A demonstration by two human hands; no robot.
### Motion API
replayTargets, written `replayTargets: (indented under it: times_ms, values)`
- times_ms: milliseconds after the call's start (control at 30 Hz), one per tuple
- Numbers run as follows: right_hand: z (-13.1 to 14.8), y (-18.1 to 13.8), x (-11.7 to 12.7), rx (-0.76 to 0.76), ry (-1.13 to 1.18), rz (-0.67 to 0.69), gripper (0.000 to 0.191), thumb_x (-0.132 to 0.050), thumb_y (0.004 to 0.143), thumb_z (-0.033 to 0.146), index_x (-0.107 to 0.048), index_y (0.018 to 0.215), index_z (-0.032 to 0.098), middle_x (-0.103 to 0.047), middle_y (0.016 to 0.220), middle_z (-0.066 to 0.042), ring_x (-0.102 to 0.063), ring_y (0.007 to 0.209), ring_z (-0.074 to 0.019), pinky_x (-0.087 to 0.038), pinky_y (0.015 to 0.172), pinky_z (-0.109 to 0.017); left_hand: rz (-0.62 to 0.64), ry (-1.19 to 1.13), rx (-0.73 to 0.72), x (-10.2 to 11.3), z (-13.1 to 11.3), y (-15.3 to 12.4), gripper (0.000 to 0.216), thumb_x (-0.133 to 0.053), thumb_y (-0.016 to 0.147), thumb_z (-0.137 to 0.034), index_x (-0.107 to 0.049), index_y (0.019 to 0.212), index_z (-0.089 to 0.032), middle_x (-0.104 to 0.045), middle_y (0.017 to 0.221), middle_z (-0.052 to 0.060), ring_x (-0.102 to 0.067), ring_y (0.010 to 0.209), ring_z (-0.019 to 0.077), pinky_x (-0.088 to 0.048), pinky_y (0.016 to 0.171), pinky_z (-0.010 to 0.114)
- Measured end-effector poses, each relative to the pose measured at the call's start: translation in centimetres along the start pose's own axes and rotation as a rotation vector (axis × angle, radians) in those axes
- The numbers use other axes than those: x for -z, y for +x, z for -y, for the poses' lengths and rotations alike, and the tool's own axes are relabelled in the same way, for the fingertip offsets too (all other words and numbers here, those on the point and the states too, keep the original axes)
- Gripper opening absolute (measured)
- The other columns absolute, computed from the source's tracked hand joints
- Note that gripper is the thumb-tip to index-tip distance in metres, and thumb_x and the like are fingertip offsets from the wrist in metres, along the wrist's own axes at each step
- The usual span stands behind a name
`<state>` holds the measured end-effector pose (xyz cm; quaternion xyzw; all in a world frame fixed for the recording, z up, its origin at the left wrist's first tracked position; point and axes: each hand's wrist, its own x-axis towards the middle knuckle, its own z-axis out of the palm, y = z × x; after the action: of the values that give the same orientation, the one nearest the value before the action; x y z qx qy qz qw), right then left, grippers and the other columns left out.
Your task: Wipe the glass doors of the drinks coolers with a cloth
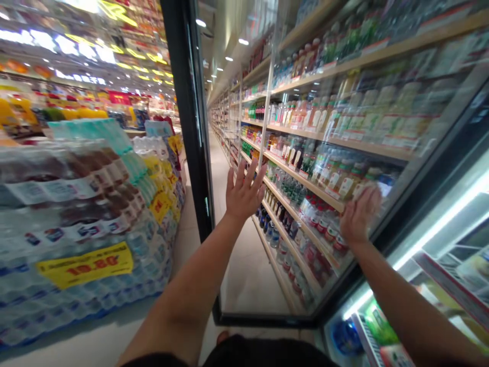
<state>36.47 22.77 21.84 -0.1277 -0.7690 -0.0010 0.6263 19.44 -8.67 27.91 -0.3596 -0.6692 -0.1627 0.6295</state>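
Note:
A glass door [248, 285] with a black frame [190, 127] stands swung open in front of me. My left hand [245, 189] is raised at the middle of the pane, fingers spread and palm toward the glass, holding nothing. Toward the door's right side, my right hand [359, 214] is up with its palm toward the pane and nothing in it. Motion blurs its fingers, which look stretched out. Whether either palm presses on the glass I cannot tell for certain. Shelves of bottled drinks [340, 178] show in or through the pane.
At the right is a lit cooler with a light strip [443, 229] and packaged goods on its shelves [454, 280]. Stacked bottle packs [64, 204] with a yellow price sign [87, 265] rise on the left. Pale floor tiles [187, 214] run between the stack and the door.

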Motion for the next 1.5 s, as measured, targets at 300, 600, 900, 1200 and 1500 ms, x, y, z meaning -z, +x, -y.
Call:
replayTargets:
  times_ms: [300, 600, 900, 1200, 1500]
  values:
    - [-1.7, 7.8, 0.2, 0.006, 0.006, -0.186, 0.065, -0.030, 0.105, 0.039, -0.023, 0.163, 0.012, -0.024, 0.167, -0.023, -0.020, 0.157, -0.0358, -0.022, 0.124, -0.063, -0.006, 0.004, -0.004, 0.2, -0.1, 0.1, 0.064, -0.051, 0.101, -0.037, -0.029, 0.161, -0.027, -0.031, 0.164, 0.005, -0.010, 0.157, 0.0242, -0.004, 0.131, 0.047]
    - [4.6, 3.8, -0.5, 0.281, -0.070, 0.108, 0.067, -0.041, 0.103, 0.044, -0.027, 0.162, 0.015, -0.033, 0.164, -0.022, -0.024, 0.156, -0.0388, -0.027, 0.119, -0.067, 0.032, -0.006, 0.009, 0.5, -0.2, 0.1, 0.063, -0.048, 0.102, -0.035, -0.027, 0.161, -0.029, -0.029, 0.165, 0.004, -0.010, 0.157, 0.0246, -0.004, 0.131, 0.049]
    - [7.5, 14.7, 0.7, 0.141, 0.000, -0.070, 0.063, -0.028, 0.106, 0.041, -0.026, 0.162, 0.011, -0.026, 0.167, -0.022, -0.019, 0.157, -0.0381, -0.020, 0.122, -0.065, 0.021, 0.011, -0.006, 0.2, 0.0, -0.1, 0.066, -0.050, 0.101, -0.036, -0.025, 0.162, -0.027, -0.028, 0.165, 0.004, -0.009, 0.157, 0.0246, -0.004, 0.131, 0.049]
    - [9.8, 13.7, 0.2, 0.496, -0.014, 0.144, 0.057, -0.038, 0.104, 0.044, -0.039, 0.158, 0.023, -0.038, 0.165, -0.011, -0.030, 0.154, -0.0325, -0.022, 0.123, -0.059, 0.032, -0.013, -0.002, 0.2, 0.2, -0.2, 0.066, -0.049, 0.102, -0.037, -0.023, 0.162, -0.029, -0.027, 0.165, 0.003, -0.010, 0.157, 0.0250, -0.005, 0.131, 0.050]
    - [16.3, 14.6, -1.5, 0.620, 0.140, 0.248, 0.059, -0.036, 0.104, 0.031, -0.024, 0.162, 0.033, -0.034, 0.167, 0.001, -0.022, 0.157, -0.0281, -0.016, 0.127, -0.060, 0.097, -0.071, 0.042, 0.1, 0.3, -0.3, 0.062, -0.049, 0.102, -0.039, -0.029, 0.160, -0.032, -0.028, 0.165, 0.003, -0.011, 0.156, 0.0249, -0.005, 0.131, 0.051]
